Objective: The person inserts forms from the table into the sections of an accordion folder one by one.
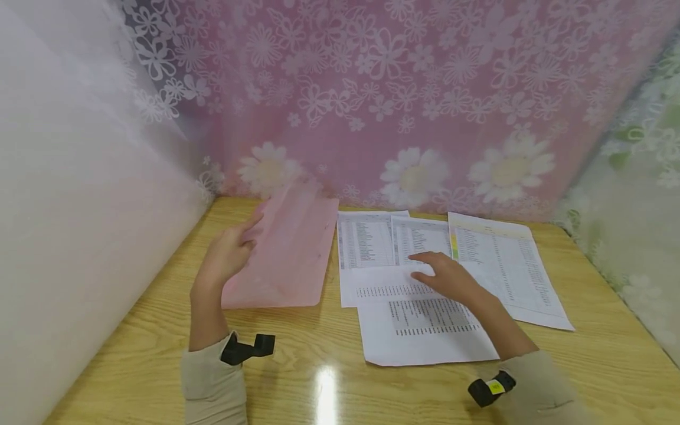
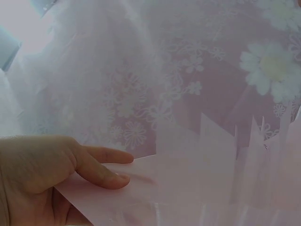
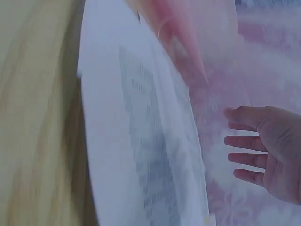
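The left hand (image 1: 225,254) pinches the pink folder (image 1: 287,254) raised, still unfilled; the right hand (image 1: 448,277), fingers straight, rests on the printed sheets (image 1: 425,324) at centre frame.

glossy wood-grain table (image 1: 584,366), matt paper sheets (image 1: 425,330), and a smooth, seemingly plastic translucent pink folder (image 1: 289,254).

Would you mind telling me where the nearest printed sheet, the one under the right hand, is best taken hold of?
Probably at its near left corner: the printed sheet lies flat on the wooden table, topmost in the overlap, and that corner lies bare on the wood. Come from the near side, while the right hand pins its far edge.
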`<action>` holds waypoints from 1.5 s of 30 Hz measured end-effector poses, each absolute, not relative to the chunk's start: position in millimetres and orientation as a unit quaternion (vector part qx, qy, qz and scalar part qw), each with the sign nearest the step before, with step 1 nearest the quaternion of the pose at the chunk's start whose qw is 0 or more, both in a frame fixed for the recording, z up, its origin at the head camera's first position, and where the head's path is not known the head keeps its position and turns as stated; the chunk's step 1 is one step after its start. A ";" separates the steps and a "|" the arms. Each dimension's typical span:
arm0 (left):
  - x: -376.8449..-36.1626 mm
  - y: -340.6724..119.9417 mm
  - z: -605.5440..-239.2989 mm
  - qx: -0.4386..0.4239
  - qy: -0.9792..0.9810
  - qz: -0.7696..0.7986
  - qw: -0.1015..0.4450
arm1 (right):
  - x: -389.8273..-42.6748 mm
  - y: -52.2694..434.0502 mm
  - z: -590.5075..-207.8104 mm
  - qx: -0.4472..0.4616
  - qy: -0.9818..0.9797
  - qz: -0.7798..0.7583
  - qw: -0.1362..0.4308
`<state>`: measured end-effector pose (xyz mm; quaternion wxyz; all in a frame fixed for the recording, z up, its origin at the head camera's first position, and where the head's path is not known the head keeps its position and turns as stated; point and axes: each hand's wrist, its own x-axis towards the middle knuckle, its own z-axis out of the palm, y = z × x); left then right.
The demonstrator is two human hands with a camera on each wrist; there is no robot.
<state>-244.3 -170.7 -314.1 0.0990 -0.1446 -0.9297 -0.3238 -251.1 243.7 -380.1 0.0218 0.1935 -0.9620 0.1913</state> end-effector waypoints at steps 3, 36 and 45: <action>-244.2 -170.9 -313.4 -0.145 -0.929 -0.325 0.100 | -246.5 277.5 -382.9 0.162 -0.969 0.187 0.019; -240.4 -178.8 -312.5 -0.129 -0.933 -0.325 0.081 | -144.7 406.8 -415.7 -0.038 -0.838 0.518 -0.164; -240.2 -177.2 -312.8 -0.124 -0.933 -0.327 0.081 | -170.0 405.0 -407.6 -0.004 -0.862 0.505 -0.051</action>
